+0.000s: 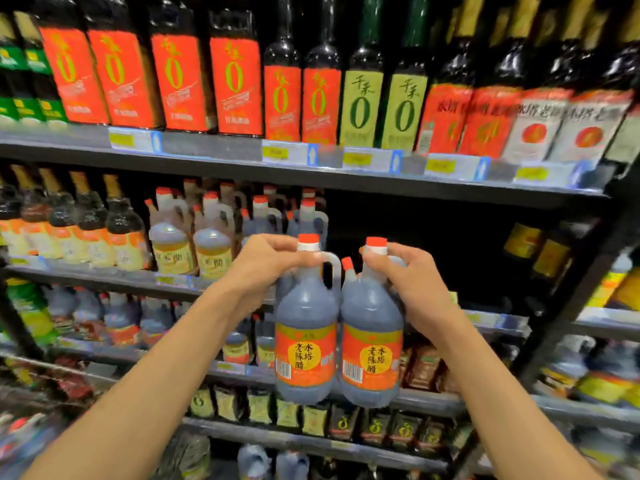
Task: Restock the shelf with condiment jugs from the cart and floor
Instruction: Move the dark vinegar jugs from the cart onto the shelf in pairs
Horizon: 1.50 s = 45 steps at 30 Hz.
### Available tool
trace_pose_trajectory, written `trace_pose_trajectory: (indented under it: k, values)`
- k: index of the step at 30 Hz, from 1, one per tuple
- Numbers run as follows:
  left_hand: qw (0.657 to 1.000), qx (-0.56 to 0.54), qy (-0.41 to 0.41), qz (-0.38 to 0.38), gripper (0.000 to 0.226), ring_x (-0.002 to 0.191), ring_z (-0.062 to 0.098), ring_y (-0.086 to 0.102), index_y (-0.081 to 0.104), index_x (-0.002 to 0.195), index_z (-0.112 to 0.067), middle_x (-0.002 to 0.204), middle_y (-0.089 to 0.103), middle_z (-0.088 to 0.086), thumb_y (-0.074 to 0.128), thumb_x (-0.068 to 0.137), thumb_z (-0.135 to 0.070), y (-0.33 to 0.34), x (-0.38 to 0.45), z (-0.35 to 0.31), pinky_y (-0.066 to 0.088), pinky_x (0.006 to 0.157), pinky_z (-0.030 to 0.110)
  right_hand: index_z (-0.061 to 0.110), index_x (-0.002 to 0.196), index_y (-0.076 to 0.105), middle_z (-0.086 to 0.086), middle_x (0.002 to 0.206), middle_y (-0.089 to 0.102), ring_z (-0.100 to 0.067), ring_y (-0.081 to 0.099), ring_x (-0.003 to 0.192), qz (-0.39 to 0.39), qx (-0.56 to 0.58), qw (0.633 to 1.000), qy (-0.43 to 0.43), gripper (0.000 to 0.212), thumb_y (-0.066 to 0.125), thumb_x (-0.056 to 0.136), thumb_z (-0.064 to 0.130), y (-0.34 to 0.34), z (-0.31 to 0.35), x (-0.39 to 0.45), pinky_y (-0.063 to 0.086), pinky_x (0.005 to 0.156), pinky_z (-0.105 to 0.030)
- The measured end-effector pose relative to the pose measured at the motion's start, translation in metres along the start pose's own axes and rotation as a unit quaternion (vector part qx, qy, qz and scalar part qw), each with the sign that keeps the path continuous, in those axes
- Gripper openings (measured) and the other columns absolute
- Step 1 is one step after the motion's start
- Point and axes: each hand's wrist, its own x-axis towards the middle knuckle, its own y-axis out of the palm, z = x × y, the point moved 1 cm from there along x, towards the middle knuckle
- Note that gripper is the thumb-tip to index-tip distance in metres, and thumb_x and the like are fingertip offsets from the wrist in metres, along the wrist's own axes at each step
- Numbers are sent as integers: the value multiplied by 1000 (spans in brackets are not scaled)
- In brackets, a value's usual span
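Note:
I hold two dark vinegar jugs with red caps and orange-red labels side by side in front of the shelves. My left hand (273,261) grips the neck and handle of the left jug (306,327). My right hand (405,282) grips the neck of the right jug (372,334). Both jugs hang upright in the air, touching each other, level with the middle shelf (485,315). Behind them that shelf has a dark gap (415,244). More jugs of the same kind (308,216) stand just left of the gap.
The top shelf (214,150) carries tall dark bottles with orange and green labels. Pale vinegar jugs (192,244) and gold-capped bottles (86,223) fill the middle shelf's left side. Lower shelves hold jugs and packets. A black upright post (581,278) stands at right.

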Motion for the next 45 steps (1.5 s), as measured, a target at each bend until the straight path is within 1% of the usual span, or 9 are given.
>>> trace_pose_trajectory:
  k: [3, 8, 13, 18, 22, 26, 29, 35, 45]
  values:
    - [1000, -2, -3, 12, 78, 57, 18, 53, 61, 88, 18, 76, 59, 13, 95, 52, -43, 30, 37, 13, 38, 53, 24, 13, 82, 74, -13, 80, 73, -23, 67, 73, -2, -10, 1000, 9, 21, 74, 90, 32, -35, -15, 24, 53, 68, -43]
    - [999, -32, -29, 29, 10, 60, 13, 66, 78, 66, -12, 67, 72, 5, 84, 72, -17, 74, 80, 23, 50, 55, 23, -1, 85, 69, -11, 73, 67, -22, 63, 67, -6, -14, 1000, 15, 31, 72, 91, 29, -76, -23, 63, 50, 61, -34]
    - [998, -55, -42, 8, 61, 89, 34, 71, 73, 98, 9, 101, 74, 24, 93, 57, -32, 96, 113, 24, 56, 85, 47, 1, 69, 64, -3, 59, 62, -13, 59, 56, -42, 3, 999, 4, 33, 73, 90, 24, -98, -26, 95, 46, 52, -24]
    - [997, -35, -43, -47, 20, 84, 21, 73, 77, 97, -1, 91, 78, 9, 81, 80, -10, 101, 141, 25, 58, 68, 25, 4, 86, 75, -2, 75, 75, -10, 69, 68, -104, 70, 992, -5, 2, 74, 86, 6, -98, -35, 121, 53, 63, -23]
    - [995, -47, -41, -80, 14, 82, 16, 69, 75, 100, -1, 93, 76, 9, 69, 87, 1, 101, 155, 26, 54, 60, 16, 14, 86, 74, 4, 82, 77, -10, 72, 76, -119, 98, 988, -4, 4, 76, 86, 10, -99, -43, 140, 56, 72, -27]
    - [992, -52, -25, -108, 10, 54, 3, 61, 70, 78, -10, 61, 69, -8, 74, 86, -5, 100, 171, 19, 46, 48, 15, 21, 100, 70, 13, 102, 74, 1, 71, 88, -114, 80, 989, -42, 20, 78, 86, 11, -98, -43, 158, 55, 73, -14]
    - [991, -49, 2, -124, 17, 67, 9, 62, 68, 78, -16, 73, 70, -6, 74, 87, -4, 101, 179, 19, 50, 54, 19, 12, 107, 69, 5, 107, 73, -5, 69, 92, -136, 66, 988, -43, 26, 80, 83, 9, -97, -49, 169, 52, 76, -16]
    - [991, -14, -23, -132, 27, 80, 19, 54, 53, 74, -20, 98, 59, 8, 74, 90, -17, 117, 191, 20, 45, 73, 28, 21, 86, 71, 16, 80, 74, 5, 69, 75, -150, 57, 987, -24, 15, 81, 81, 9, -104, -64, 181, 51, 74, -15]
    - [991, 35, 32, -125, 21, 58, 8, 56, 69, 68, -15, 52, 61, -13, 89, 71, -13, 124, 195, 61, 46, 65, 24, 16, 69, 70, 8, 59, 70, -1, 61, 54, -117, 23, 993, -25, 19, 76, 87, 16, -113, -90, 168, 45, 55, -15]
